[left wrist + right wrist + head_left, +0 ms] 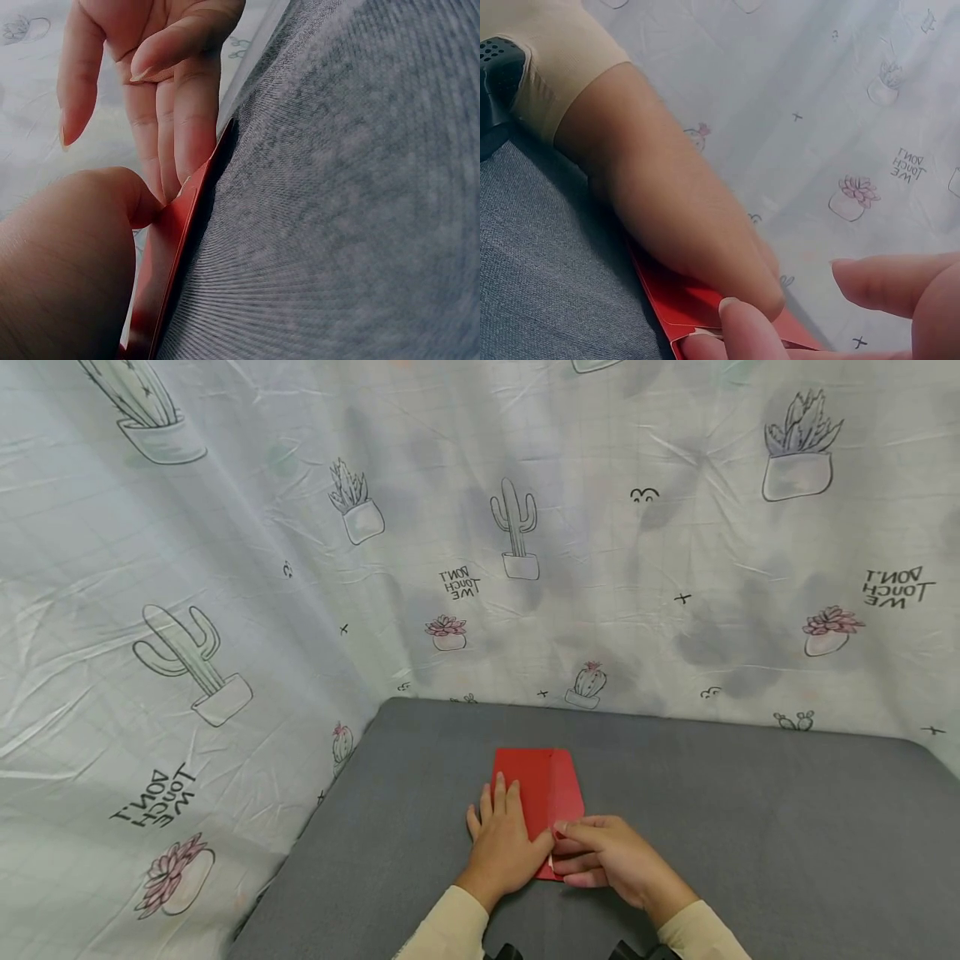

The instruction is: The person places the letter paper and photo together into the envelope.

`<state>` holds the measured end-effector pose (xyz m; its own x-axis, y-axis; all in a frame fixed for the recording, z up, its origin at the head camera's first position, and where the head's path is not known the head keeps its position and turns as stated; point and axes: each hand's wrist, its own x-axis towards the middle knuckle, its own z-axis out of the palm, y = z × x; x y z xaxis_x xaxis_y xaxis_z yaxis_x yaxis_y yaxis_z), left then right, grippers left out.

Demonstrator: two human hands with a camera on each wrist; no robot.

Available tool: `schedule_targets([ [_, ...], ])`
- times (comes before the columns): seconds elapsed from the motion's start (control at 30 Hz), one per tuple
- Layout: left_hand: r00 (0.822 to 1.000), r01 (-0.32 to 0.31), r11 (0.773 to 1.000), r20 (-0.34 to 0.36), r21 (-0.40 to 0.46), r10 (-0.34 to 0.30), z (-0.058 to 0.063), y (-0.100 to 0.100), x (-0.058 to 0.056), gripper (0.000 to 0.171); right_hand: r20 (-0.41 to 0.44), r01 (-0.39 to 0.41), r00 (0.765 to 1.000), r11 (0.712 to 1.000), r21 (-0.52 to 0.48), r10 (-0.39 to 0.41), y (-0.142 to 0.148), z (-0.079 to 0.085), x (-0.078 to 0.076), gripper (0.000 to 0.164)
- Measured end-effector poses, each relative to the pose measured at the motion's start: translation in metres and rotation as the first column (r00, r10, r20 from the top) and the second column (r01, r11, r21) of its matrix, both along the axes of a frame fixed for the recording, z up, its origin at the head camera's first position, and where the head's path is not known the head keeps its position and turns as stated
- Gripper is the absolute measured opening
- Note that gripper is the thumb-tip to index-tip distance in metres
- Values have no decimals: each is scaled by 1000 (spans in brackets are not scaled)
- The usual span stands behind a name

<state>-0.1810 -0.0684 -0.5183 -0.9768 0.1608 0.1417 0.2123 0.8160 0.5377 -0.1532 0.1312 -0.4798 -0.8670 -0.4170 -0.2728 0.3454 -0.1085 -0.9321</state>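
Note:
A red envelope lies on the grey surface, its lighter red flap folded out to the right. My left hand rests on the envelope's left part with fingers spread, its thumb at the opening edge. At that same edge, my right hand has several fingertips tucked against the opening. Seen from the left wrist, these right fingers are fairly straight, with the thumb apart from them. A thin pale edge shows at the mouth of the envelope; the fingertips inside are hidden.
The grey tabletop extends widely on both sides of the envelope. A pale curtain printed with potted cacti hangs behind it and along the left side. Cream sleeves cover the forearms, with dark wrist devices on them.

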Motion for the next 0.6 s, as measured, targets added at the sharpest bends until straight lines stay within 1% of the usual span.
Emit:
schedule_targets([
  [0.17,1000,4,1000,-5,1,-4,-1,0,0,89,7,9,1000,1000,-21,-9,-1,-3,0,52],
  [0.33,1000,7,1000,-21,-6,-7,-1,-1,0,89,18,4,1000,999,-32,-3,-2,-6,0,58],
  [0.6,1000,8,1000,-14,0,-8,4,-1,2,88,40,17,999,998,-59,-15,-5,-9,-1,64],
])
